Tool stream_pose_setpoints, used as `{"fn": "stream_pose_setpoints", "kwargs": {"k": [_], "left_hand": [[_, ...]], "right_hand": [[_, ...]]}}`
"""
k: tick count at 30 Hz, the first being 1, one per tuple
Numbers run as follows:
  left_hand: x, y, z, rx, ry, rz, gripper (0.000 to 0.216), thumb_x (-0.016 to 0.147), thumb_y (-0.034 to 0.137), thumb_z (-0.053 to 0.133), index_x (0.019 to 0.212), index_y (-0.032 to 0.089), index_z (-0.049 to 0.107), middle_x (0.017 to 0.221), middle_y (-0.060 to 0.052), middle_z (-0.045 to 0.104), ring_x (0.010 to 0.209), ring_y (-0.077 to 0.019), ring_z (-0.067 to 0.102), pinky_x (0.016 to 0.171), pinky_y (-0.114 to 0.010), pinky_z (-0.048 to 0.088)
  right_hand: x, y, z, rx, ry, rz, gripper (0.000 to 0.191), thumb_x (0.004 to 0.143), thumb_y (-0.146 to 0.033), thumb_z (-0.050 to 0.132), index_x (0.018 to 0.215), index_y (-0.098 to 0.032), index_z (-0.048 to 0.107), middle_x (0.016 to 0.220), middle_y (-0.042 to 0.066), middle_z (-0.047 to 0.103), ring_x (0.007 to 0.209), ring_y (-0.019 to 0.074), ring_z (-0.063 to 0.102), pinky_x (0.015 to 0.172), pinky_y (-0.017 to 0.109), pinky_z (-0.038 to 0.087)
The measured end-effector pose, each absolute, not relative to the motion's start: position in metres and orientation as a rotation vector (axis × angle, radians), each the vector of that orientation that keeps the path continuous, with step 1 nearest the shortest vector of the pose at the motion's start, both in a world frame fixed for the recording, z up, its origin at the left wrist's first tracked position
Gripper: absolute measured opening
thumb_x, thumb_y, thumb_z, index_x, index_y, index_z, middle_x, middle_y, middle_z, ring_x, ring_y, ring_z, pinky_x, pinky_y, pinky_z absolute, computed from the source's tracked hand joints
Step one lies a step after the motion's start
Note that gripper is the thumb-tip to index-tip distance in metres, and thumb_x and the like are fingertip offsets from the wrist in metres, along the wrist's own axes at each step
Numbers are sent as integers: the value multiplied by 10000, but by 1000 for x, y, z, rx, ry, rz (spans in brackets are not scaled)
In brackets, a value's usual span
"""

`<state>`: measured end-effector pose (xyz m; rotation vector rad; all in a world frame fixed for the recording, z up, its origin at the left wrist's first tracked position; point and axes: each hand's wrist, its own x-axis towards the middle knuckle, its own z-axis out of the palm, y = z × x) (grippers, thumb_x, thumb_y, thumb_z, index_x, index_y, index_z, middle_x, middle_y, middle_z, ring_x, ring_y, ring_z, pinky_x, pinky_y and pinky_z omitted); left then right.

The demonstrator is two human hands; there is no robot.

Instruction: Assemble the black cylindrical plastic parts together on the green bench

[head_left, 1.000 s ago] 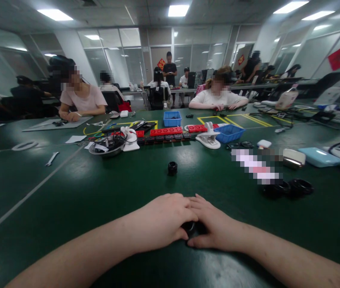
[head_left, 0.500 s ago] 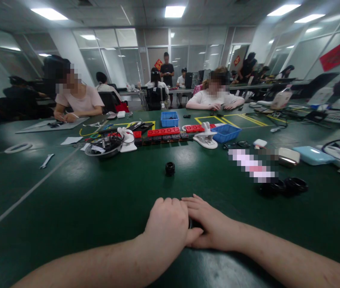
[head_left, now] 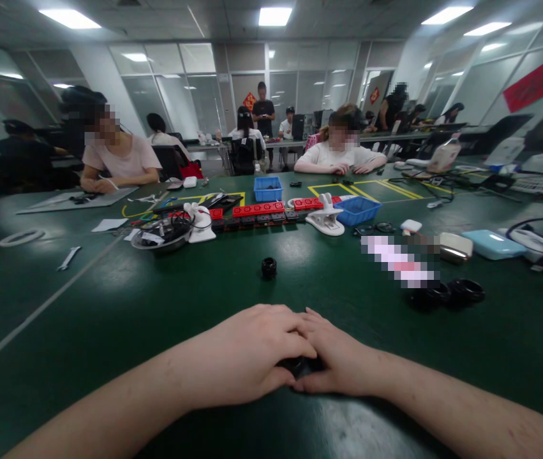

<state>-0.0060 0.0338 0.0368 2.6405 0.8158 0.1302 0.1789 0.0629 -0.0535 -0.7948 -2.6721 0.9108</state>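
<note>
Both hands meet low in the middle, around a glossy black object [head_left: 296,365] that is mostly hidden by the fingers. My left hand [head_left: 256,354] comes over it from the left, fingers curled on top and thumb at the near side. From the right, my right hand [head_left: 341,357] closes round the other side, its thumb near the left thumb. The fingers of the two hands touch or overlap. Ahead of them, a small black coil-like ring [head_left: 268,268] stands on the green table [head_left: 194,287].
Two larger black coil-like rings [head_left: 466,291] lie at the right. Farther back are a white clip stand [head_left: 326,217], blue bins [head_left: 268,189], red strips [head_left: 258,210] and a metal bowl [head_left: 161,241] of cables. A wrench [head_left: 69,258] lies left. People sit across the table.
My left hand has turned from a knuckles-up grip to lie flatter, its thumb now showing at the near side. More of the black object shows between the hands. The right hand stays almost in place.
</note>
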Motion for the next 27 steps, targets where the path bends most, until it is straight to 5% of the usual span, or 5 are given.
{"fn": "stream_pose_setpoints", "kwargs": {"k": [10, 27], "left_hand": [[6, 33, 21, 2661, 1004, -30, 235, 742, 156, 674, 970, 176, 624, 992, -38, 638, 906, -204, 571, 802, -312, 428], [30, 26, 11, 2661, 1495, -305, 359, 719, 378, 680, 868, 53, 645, 825, -137, 659, 787, -283, 620, 686, -361, 479]], "right_hand": [[178, 62, -47, -821, -2694, 913, 557, 630, -354, 707, 1149, -251, 534, 1213, 59, 510, 1193, 247, 380, 1035, 517, 141], [177, 62, -49, -849, -2714, 876, 569, 634, -384, 692, 1150, -207, 529, 1225, 78, 504, 1205, 263, 373, 1042, 512, 142]]}}
